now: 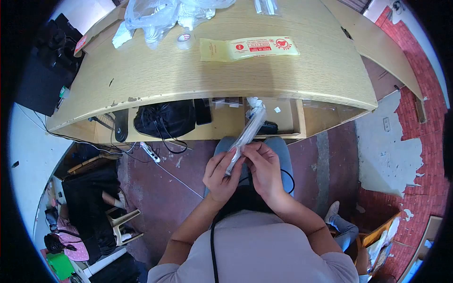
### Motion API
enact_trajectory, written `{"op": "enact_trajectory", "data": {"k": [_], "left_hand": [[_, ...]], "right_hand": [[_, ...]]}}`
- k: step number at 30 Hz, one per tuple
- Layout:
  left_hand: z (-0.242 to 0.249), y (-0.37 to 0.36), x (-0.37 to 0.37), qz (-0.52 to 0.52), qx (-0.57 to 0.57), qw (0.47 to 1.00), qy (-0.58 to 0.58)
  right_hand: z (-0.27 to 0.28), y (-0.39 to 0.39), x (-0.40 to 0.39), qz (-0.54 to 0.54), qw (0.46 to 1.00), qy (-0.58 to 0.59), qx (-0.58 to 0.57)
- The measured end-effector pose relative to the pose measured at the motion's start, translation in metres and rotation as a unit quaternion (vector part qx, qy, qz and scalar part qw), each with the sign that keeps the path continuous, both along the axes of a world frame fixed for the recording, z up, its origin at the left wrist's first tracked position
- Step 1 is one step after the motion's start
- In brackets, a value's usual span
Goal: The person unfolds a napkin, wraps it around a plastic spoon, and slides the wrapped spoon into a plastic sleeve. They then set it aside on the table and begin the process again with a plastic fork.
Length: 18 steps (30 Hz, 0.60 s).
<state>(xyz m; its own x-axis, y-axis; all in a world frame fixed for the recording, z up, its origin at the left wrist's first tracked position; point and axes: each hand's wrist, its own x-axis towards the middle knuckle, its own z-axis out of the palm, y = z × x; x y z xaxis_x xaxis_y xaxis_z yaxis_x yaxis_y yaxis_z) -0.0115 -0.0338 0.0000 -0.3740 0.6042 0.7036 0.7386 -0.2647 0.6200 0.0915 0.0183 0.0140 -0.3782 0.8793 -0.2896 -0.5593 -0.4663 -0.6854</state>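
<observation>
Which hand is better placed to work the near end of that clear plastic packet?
Right, probably. The right hand has its fingertips pinched at the near end of the clear plastic packet, while the left hand wraps the packet from the side, steadying it over the lap.

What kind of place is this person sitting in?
Probably a small, informal workshop or packing spot. A wooden desk carries plastic bags, a tape roll and a yellow printed packet; the brick wall has peeling plaster.

The wooden desk (pixel 155 70) carries a yellow packet (pixel 248 48), a tape roll (pixel 184 39) and clear plastic bags (pixel 155 16).
</observation>
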Motion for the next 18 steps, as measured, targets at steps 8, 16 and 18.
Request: {"op": "enact_trajectory", "data": {"k": [8,16,18], "left_hand": [[-0.0012,-0.0017,0.0003,0.002,-0.006,1.0,0.006],[-0.0025,-0.0031,-0.0006,0.007,-0.015,1.0,0.006],[-0.0017,-0.0021,-0.0004,0.011,-0.002,1.0,-0.006]], "right_hand": [[-0.0004,-0.0017,-0.001,-0.01,1.0,-0.014,0.018],[0.0034,-0.0072,-0.0075,-0.066,0.997,-0.034,0.023],[0.004,-0.0052,-0.0054,-0.063,0.998,-0.018,0.02]]}}
